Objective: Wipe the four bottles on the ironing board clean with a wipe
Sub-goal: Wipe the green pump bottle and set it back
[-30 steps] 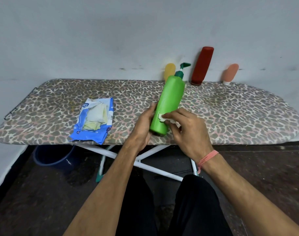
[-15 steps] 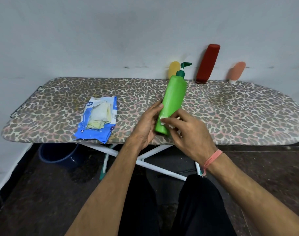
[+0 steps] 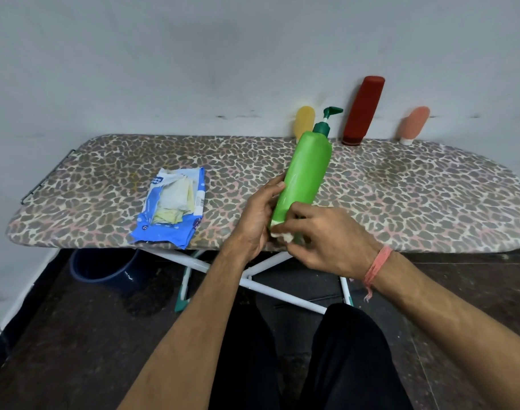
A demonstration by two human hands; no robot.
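The left hand grips the green pump bottle near its base; its long axis runs up and away; the right hand pinches the wipe against that base.

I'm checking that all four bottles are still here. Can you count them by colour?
Green pump bottle, held in the hands: 1
Yellow bottle, at the wall: 1
Dark red bottle, leaning on the wall: 1
Peach-pink bottle, leaning on the wall: 1
Total: 4 bottles
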